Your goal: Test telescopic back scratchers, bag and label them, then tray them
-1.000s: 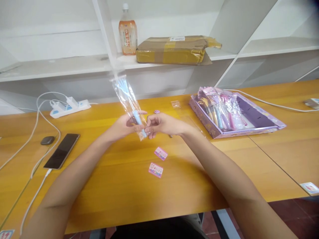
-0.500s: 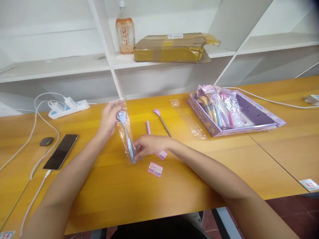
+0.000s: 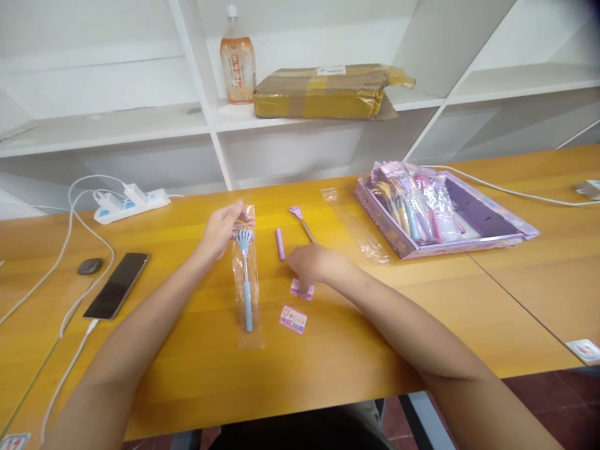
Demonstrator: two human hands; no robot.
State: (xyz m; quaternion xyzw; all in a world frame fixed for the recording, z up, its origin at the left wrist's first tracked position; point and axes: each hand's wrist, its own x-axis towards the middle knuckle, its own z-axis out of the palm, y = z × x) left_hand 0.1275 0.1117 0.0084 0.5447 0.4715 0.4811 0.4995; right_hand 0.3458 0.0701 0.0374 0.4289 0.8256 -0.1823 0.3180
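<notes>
Left hand (image 3: 219, 230) pinches the top of a clear sleeve (image 3: 247, 281) lying on the counter (image 3: 187, 350), blue claw-headed stick (image 3: 245, 275) inside. Right hand (image 3: 313, 265) presses fingertips on a pink card (image 3: 300, 288). Purple tray (image 3: 487, 228) holds bagged sticks (image 3: 412, 203).

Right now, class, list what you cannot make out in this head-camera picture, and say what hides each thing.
1. Small pink card: mostly covered by the right hand.
2. Print on the second card: too small to read.
3. Bottle label: too small and blurred.
4. Wrapped items in the purple tray: crinkled plastic blurs them.
5. Top of the blue scratcher's bag: left hand fingers cover it.
6. Corner sticker: cut by the right edge.
</notes>
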